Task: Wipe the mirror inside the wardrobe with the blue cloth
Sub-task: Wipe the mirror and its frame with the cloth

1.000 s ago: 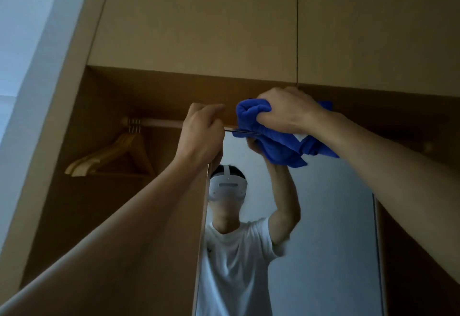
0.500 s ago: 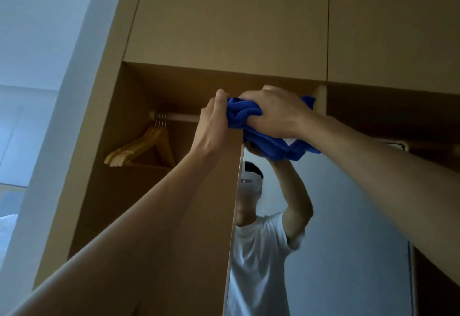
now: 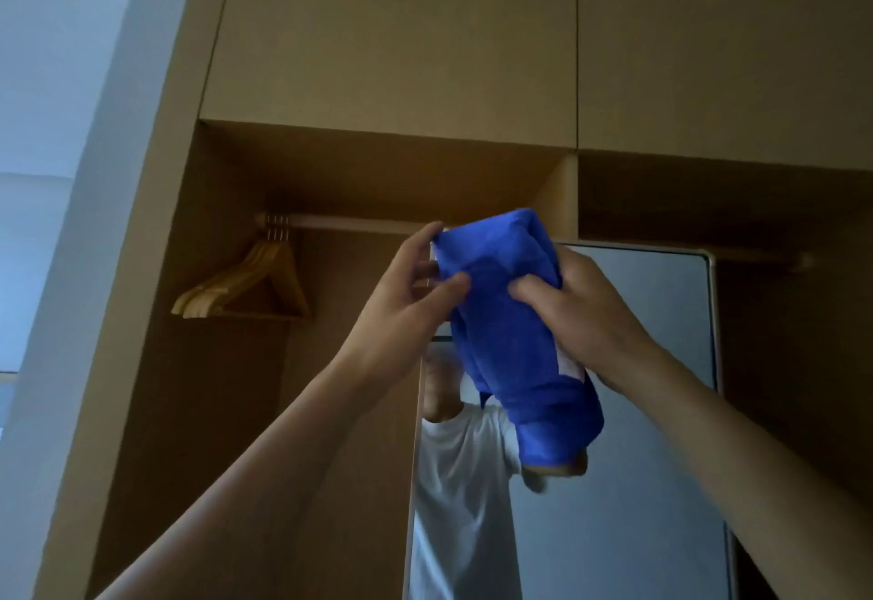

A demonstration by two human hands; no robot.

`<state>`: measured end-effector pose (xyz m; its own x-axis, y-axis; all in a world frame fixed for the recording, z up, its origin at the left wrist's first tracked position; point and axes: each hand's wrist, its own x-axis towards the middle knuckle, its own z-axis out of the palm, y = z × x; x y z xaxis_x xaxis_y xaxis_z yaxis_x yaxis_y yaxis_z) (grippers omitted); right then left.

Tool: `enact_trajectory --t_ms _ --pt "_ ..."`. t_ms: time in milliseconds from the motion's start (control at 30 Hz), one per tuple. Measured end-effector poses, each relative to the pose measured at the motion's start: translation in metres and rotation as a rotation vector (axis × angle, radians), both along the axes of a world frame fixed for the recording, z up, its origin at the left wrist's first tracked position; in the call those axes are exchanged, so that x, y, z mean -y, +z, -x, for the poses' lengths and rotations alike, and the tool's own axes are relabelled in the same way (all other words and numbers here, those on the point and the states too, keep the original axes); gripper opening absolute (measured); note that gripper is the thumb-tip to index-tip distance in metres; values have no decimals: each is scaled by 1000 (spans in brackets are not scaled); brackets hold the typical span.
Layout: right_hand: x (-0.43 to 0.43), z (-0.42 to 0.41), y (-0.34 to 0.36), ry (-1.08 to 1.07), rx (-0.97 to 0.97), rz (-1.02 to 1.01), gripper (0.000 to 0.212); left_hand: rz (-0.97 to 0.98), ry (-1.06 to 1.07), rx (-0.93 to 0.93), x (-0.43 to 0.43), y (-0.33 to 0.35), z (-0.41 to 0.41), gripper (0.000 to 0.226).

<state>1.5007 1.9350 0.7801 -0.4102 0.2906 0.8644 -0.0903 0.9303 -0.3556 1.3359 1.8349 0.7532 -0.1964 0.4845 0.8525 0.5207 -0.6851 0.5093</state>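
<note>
A blue cloth (image 3: 510,339) hangs bunched in front of the upper left part of the mirror (image 3: 652,410), which stands inside the open wardrobe. My left hand (image 3: 411,297) pinches the cloth's upper left edge with thumb and fingers. My right hand (image 3: 576,311) grips its right side, fingers curled into the fabric. The cloth hangs down between both hands, away from the glass. The mirror's top left corner is hidden behind the cloth. A person in a white shirt is reflected in the mirror.
A wooden clothes rail (image 3: 359,223) runs across the left compartment with several wooden hangers (image 3: 250,283) at its left end. Closed upper cabinet doors (image 3: 401,32) sit above. A pale wall (image 3: 56,174) lies to the left. The wardrobe's dark right compartment (image 3: 793,363) flanks the mirror.
My right hand has pulled the cloth off the mirror's top edge and lowered it. My left hand let go of the mirror's top and took hold of the cloth. The cloth now hangs longer.
</note>
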Motion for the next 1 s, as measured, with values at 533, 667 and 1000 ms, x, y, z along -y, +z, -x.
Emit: enact_trajectory --t_ms 533,667,1000 --pt "-27 -74 -197 -83 -69 501 19 245 7 90 -28 -204 -66 59" --pt "-31 -77 -239 18 -26 674 17 344 -91 233 -51 -232 -100 60" --pt "-54 -109 -305 5 -38 838 8 492 -103 412 -77 -298 -150 83"
